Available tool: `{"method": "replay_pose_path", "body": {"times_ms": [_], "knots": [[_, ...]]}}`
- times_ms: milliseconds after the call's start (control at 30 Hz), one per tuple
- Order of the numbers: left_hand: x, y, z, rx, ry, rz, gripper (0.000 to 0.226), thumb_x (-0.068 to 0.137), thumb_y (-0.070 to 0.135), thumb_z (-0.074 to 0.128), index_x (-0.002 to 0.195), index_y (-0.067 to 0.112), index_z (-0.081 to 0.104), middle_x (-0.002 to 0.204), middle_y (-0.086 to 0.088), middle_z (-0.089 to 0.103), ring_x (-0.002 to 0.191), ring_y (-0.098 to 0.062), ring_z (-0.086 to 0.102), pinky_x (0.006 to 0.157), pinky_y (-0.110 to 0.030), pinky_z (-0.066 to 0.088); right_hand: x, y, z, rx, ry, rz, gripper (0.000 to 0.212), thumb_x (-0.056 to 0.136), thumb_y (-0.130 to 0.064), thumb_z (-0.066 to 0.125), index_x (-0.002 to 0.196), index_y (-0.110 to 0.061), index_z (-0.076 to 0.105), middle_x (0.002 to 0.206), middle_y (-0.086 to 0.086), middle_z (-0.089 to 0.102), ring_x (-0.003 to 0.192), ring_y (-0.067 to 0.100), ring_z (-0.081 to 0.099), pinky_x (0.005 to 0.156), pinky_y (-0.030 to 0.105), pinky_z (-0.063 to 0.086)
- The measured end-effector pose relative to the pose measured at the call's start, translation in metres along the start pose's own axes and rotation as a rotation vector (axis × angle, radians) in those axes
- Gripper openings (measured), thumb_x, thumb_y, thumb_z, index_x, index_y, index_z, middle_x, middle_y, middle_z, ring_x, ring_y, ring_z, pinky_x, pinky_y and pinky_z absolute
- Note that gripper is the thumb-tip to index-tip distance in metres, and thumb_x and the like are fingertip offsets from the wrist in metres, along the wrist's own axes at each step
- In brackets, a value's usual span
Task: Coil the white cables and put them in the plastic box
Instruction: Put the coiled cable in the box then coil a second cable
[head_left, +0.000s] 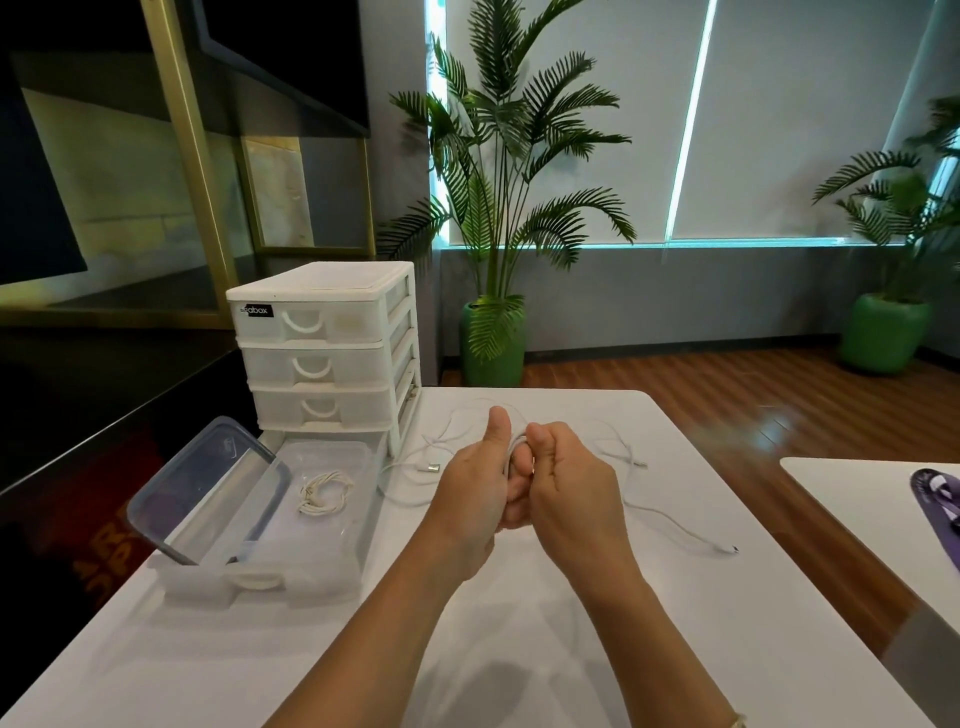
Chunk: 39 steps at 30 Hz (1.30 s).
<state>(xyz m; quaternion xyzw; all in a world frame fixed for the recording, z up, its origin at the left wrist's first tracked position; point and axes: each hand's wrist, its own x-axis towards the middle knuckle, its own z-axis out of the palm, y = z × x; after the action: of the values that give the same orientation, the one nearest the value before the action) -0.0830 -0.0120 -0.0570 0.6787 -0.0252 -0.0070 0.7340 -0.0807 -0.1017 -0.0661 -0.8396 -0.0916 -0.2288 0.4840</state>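
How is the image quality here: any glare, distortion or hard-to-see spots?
Head view: wide-angle bending at the edges; bright glare along the blinds; left side very dark. Hands sharp, left hand and right hand gripping the cable, which barely stands out from the white table. Soft arm shadows below.

White three-drawer unit (322, 353) stood at the white table's (519, 649) far-left corner, drawers closed, black label on the top one. Purple item (935, 499) lay on a second white table (883, 499) off the right edge. Beyond the far edge: palm in green pot (493, 338) on wood floor (727, 395), another potted palm (883, 332) far right. Gold-framed panels (197, 156) on the left.
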Motion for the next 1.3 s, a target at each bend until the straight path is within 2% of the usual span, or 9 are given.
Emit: {"method": "replay_pose_path", "body": {"times_ms": [100, 233, 367, 467, 600, 933, 1067, 1167, 1300], "knots": [[-0.003, 0.001, -0.008, -0.202, -0.25, -0.013, 0.052, 0.095, 0.043, 0.025, 0.065, 0.011, 0.051, 0.046, 0.001, 0.046, 0.042, -0.008, 0.041, 0.047, -0.018, 0.04, 0.003, 0.001, -0.007, 0.085, -0.028, 0.017, 0.031, 0.099, -0.034, 0.027, 0.074, -0.028, 0.044, 0.067, -0.01, 0.053, 0.066, 0.009, 0.056, 0.07, 0.026, 0.052], [-0.002, 0.0, -0.011, -0.387, -0.36, -0.047, 0.047, 0.097, 0.037, 0.026, 0.064, 0.013, 0.05, 0.046, 0.001, 0.042, 0.044, -0.009, 0.038, 0.047, -0.019, 0.039, 0.004, 0.002, -0.008, 0.171, -0.06, 0.027, 0.033, 0.099, -0.032, 0.03, 0.071, -0.027, 0.047, 0.067, -0.008, 0.056, 0.066, 0.009, 0.057, 0.069, 0.028, 0.053], [0.0, 0.0, -0.01, -0.534, -0.327, -0.061, 0.054, 0.097, 0.037, 0.028, 0.053, 0.017, 0.051, 0.041, 0.004, 0.035, 0.038, -0.007, 0.032, 0.039, -0.017, 0.036, 0.003, 0.001, -0.008, 0.141, -0.026, -0.055, 0.028, 0.098, -0.03, 0.036, 0.076, -0.022, 0.051, 0.066, -0.011, 0.054, 0.064, -0.003, 0.055, 0.056, 0.008, 0.043], [0.002, 0.0, -0.012, -0.59, -0.322, -0.066, 0.054, 0.096, 0.038, 0.03, 0.05, 0.017, 0.05, 0.039, 0.006, 0.032, 0.034, -0.005, 0.029, 0.036, -0.016, 0.028, 0.001, 0.0, -0.01, 0.116, -0.065, -0.078, 0.026, 0.097, -0.032, 0.034, 0.076, -0.027, 0.049, 0.064, -0.014, 0.051, 0.063, -0.009, 0.053, 0.055, 0.004, 0.04], [0.005, 0.004, -0.02, -0.662, -0.284, -0.074, 0.058, 0.097, 0.039, 0.028, 0.048, 0.016, 0.049, 0.036, 0.006, 0.032, 0.03, -0.004, 0.028, 0.031, -0.015, 0.027, -0.002, -0.002, -0.009, -0.016, -0.128, -0.064, 0.037, 0.097, -0.04, 0.026, 0.065, -0.025, 0.038, 0.061, -0.008, 0.047, 0.057, 0.008, 0.044, 0.053, 0.016, 0.035], [0.0, 0.007, -0.019, -0.819, -0.335, -0.097, 0.058, 0.096, 0.037, 0.027, 0.061, 0.009, 0.064, 0.035, 0.005, 0.033, 0.028, -0.006, 0.031, 0.031, -0.015, 0.027, 0.0, -0.005, -0.005, -0.114, -0.152, -0.019, 0.038, 0.099, -0.037, 0.024, 0.063, -0.026, 0.033, 0.061, -0.009, 0.044, 0.056, 0.006, 0.042, 0.049, 0.013, 0.033], [0.002, 0.006, -0.019, -0.902, -0.296, -0.12, 0.058, 0.098, 0.034, 0.027, 0.068, 0.006, 0.069, 0.034, 0.005, 0.033, 0.027, -0.008, 0.03, 0.032, -0.015, 0.023, -0.001, -0.003, -0.004, -0.004, -0.16, -0.02, 0.036, 0.098, -0.038, 0.027, 0.066, -0.028, 0.039, 0.061, -0.011, 0.047, 0.057, 0.007, 0.046, 0.052, 0.012, 0.037], [0.006, 0.007, -0.026, -1.0, -0.219, -0.114, 0.056, 0.099, 0.033, 0.029, 0.072, 0.005, 0.07, 0.032, 0.004, 0.031, 0.025, -0.008, 0.029, 0.03, -0.015, 0.022, -0.004, -0.001, -0.004, -0.024, -0.164, -0.057, 0.033, 0.098, -0.038, 0.027, 0.077, -0.023, 0.049, 0.06, -0.009, 0.048, 0.057, 0.008, 0.045, 0.056, 0.018, 0.038], [0.009, 0.009, -0.033, -1.06, -0.11, -0.072, 0.052, 0.101, 0.035, 0.027, 0.09, 0.003, 0.067, 0.034, 0.005, 0.03, 0.025, -0.009, 0.028, 0.03, -0.014, 0.022, -0.005, -0.002, -0.002, -0.217, -0.128, -0.117, 0.034, 0.099, -0.036, 0.03, 0.099, -0.017, 0.058, 0.078, 0.0, 0.064, 0.072, 0.018, 0.059, 0.07, 0.035, 0.052]]}}
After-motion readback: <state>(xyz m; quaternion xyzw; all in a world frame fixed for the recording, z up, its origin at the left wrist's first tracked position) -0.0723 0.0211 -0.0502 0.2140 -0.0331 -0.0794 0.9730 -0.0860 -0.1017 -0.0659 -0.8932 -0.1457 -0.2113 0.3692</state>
